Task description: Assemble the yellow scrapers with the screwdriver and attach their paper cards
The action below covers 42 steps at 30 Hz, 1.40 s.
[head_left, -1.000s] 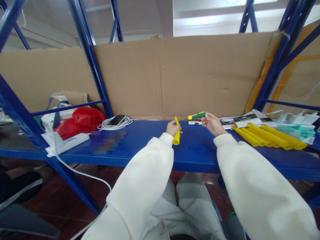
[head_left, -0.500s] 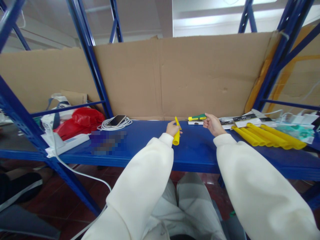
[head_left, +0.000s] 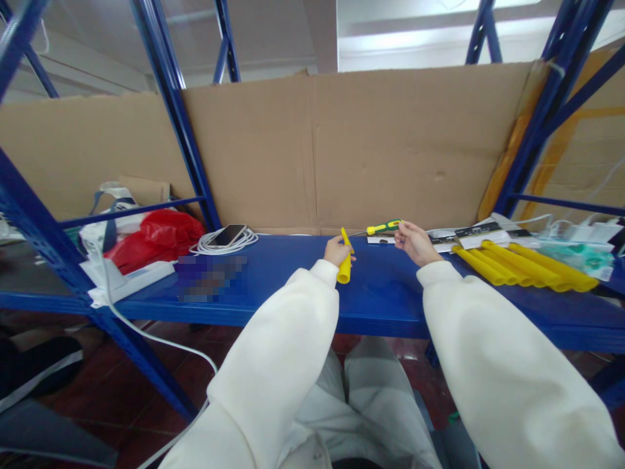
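Note:
My left hand [head_left: 336, 251] is closed around a yellow tube [head_left: 344, 268], whose open lower end faces me above the blue shelf. To its right, my right hand [head_left: 415, 242] pinches the end of a screwdriver [head_left: 383, 227] with a green and yellow handle. The screwdriver's thin shaft points left, at the side of the tube near my left fingers. Whether its tip touches the tube I cannot tell. Behind the handle lies a small white and black box [head_left: 381, 240].
Several yellow tubes [head_left: 527, 267] lie side by side at the right, near black and white boxes [head_left: 481, 234]. At the left are a phone [head_left: 228, 235] on a coiled white cable [head_left: 205, 246], a red bag [head_left: 159, 240] and a white power strip [head_left: 141, 277]. Cardboard [head_left: 381, 143] stands behind the blue shelf [head_left: 288, 280].
The screwdriver handle has turned in my right fingers, showing more yellow, and my right fingers have shifted slightly. My left hand and the yellow tube stay almost in place.

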{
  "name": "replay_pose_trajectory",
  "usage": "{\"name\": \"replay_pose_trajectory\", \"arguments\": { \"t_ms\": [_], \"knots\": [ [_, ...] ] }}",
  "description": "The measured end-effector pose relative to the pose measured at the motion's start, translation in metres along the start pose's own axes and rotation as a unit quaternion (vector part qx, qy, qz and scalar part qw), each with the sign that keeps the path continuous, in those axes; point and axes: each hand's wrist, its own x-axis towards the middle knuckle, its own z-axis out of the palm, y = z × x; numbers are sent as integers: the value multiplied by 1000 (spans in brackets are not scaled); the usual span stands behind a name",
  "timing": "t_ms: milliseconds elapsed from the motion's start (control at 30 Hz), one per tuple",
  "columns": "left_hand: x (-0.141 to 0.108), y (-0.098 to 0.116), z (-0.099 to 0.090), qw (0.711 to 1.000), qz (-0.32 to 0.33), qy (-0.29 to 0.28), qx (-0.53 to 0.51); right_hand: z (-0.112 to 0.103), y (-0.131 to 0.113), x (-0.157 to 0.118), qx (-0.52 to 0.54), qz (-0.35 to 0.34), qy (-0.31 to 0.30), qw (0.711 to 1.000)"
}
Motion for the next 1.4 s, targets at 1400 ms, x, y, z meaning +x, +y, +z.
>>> {"name": "replay_pose_trajectory", "arguments": {
  "t_ms": [1400],
  "knots": [
    [0,0,0,1000,-3,-4,-7,3,-1,-2,-15,7,32,999]
  ]
}}
